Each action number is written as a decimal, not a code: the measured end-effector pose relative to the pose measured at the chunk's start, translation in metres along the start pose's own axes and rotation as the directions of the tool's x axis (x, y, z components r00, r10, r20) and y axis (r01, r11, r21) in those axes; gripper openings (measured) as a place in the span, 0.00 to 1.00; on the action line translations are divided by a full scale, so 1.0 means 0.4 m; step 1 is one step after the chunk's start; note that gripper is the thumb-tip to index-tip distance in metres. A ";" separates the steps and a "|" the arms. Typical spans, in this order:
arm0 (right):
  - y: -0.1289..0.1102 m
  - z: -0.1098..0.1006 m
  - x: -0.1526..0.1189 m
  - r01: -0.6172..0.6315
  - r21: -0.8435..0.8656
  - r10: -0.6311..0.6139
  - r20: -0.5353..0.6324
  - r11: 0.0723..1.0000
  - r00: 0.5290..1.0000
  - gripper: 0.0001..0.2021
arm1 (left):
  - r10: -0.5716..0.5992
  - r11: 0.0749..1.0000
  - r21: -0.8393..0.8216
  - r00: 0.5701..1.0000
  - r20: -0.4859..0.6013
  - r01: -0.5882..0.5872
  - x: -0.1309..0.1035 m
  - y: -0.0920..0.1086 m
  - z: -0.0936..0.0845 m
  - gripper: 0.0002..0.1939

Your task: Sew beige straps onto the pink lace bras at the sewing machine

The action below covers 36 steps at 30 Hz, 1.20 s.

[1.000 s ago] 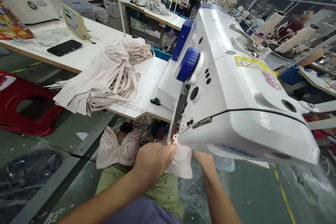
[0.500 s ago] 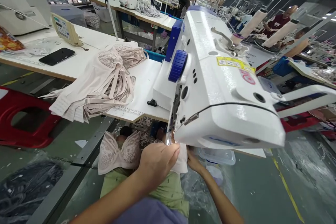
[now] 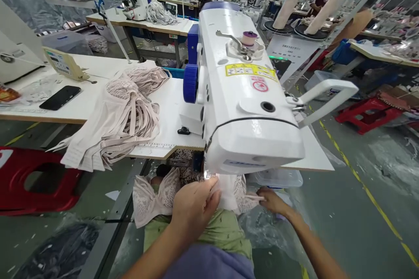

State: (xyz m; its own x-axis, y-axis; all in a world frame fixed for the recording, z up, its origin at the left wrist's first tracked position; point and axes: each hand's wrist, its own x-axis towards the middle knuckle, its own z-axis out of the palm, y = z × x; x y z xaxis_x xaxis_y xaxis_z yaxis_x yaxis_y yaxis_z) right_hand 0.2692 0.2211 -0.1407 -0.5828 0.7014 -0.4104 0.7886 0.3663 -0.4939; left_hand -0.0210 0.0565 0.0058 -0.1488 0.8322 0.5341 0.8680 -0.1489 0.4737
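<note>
- The left hand (image 3: 193, 205) pinched the beige bra (image 3: 225, 192) between thumb and forefinger, under the nose of the sewing machine (image 3: 252, 109) and just off the front edge of the bench (image 3: 172, 113).
- The right hand (image 3: 274, 202), apart from the left, had its fingers closed on a strap (image 3: 255, 198).
- The bra's visible fabric stretched between both hands, its long axis roughly parallel to that edge; the left hand was nearer the machine.
- Left of the left hand lay a lace cup (image 3: 144, 198); its join to the bra was hidden.
- Stacked bras (image 3: 114, 126) overhung the bench's front edge, left of the machine.
</note>
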 end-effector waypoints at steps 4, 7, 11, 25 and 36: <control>-0.044 -0.103 -0.084 0.062 0.251 -0.009 -0.207 0.966 0.978 0.12 | 0.057 0.990 -0.137 0.968 0.243 -0.024 -0.078 0.015 -0.014 0.13; -0.144 -0.134 -0.149 0.204 0.400 -0.162 -0.135 0.894 0.977 0.08 | 0.071 0.987 -0.158 0.885 0.459 0.002 -0.145 -0.021 -0.011 0.14; -0.308 -0.096 -0.174 0.399 0.570 -0.505 0.031 0.718 0.863 0.07 | -0.118 0.988 -0.042 0.899 0.421 0.150 -0.145 -0.058 0.056 0.12; -0.230 -0.516 0.268 0.004 0.117 0.084 -0.734 0.993 0.674 0.14 | -0.118 0.582 -0.343 0.494 0.861 0.737 -0.050 0.041 0.091 0.34; -0.306 -0.424 0.099 0.281 0.319 0.137 -0.844 0.905 0.518 0.10 | -0.280 0.724 -0.395 0.764 0.581 0.566 -0.043 0.026 0.016 0.22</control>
State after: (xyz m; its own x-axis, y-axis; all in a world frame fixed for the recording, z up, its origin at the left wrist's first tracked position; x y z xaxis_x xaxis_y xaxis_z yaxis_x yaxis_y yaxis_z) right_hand 0.1828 0.3078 0.0336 -0.0282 0.9297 0.3671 0.4875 0.3334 -0.8070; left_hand -0.0063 0.0441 -0.0030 -0.0813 0.9879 -0.1317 0.3568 0.1522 0.9217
